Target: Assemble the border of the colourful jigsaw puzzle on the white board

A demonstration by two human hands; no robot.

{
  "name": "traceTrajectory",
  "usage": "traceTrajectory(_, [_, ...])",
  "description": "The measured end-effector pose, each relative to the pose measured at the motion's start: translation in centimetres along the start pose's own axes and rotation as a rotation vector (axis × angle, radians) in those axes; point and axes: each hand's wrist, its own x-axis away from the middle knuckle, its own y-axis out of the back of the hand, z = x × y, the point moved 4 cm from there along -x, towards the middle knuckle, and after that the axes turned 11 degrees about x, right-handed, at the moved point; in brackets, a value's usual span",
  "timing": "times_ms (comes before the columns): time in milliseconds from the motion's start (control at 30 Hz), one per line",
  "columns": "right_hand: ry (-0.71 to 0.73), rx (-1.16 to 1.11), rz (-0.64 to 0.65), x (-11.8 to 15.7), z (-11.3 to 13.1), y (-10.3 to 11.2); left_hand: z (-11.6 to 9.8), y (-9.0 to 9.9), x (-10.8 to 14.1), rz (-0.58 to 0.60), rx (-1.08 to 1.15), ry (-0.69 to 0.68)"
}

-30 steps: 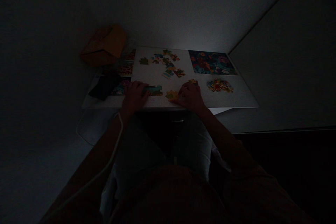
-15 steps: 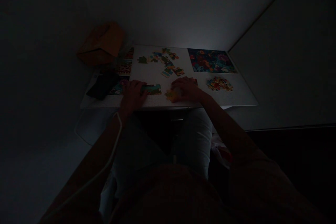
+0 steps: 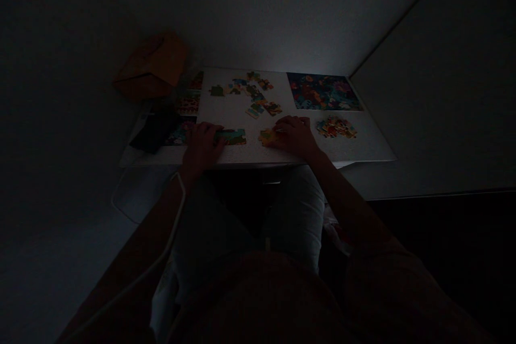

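Yellow jigsaw pieces [image 3: 266, 137] lie directly under the fingertips of the right hand [image 3: 295, 137], which is palm down on the table with its fingers reaching toward 9 o'clock. The light is too dim to tell whether it is pinching them or only resting on them. Farther round at 9 o'clock, the left hand [image 3: 201, 146] is also palm down, its fingers touching the left end of a joined strip of green and blue puzzle pieces [image 3: 233, 137]; whether it grips the strip cannot be told either. A thin white cable [image 3: 176, 209] runs along the left forearm. At about 12 o'clock from the hands, loose and partly joined pieces [image 3: 253, 94] straggle across the speckled white tabletop [image 3: 226, 115]. At the right hand's 3 o'clock sits a small heap of multicoloured pieces [image 3: 336, 127], and at its 1 o'clock a dark, colourful assembled puzzle picture [image 3: 323, 92] lies flat. At the left hand's 10 o'clock, just beside it, is a picture card [image 3: 180, 133], with a dark cloth [image 3: 155, 131] at 9 o'clock and an orange-brown box [image 3: 151, 67] farther out at the table's far corner.
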Motion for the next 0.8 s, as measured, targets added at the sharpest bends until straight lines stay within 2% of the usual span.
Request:
traceTrajectory(133, [-0.051,-0.032,-0.042,2.5,0.6,0.4,-0.3,0.2,0.0,0.002,0.000,0.009])
traceTrajectory(267, [-0.013,-0.072,-0.047,5.4,1.5,0.4,-0.6,0.3,0.1,0.012,-0.003,-0.006])
traceTrajectory(367, [-0.020,-0.091,-0.041,6.4,1.8,0.0,-0.7,0.3,0.1,0.000,-0.004,-0.014])
traceTrajectory(600, [-0.061,-0.138,-0.037,5.5,1.8,-0.2,-0.3,0.1,0.1,0.011,-0.017,-0.041])
traceTrajectory(800, [-0.146,-0.125,-0.030,1.8,-0.5,-0.1,0.0,0.0,0.1,0.018,0.013,-0.067])
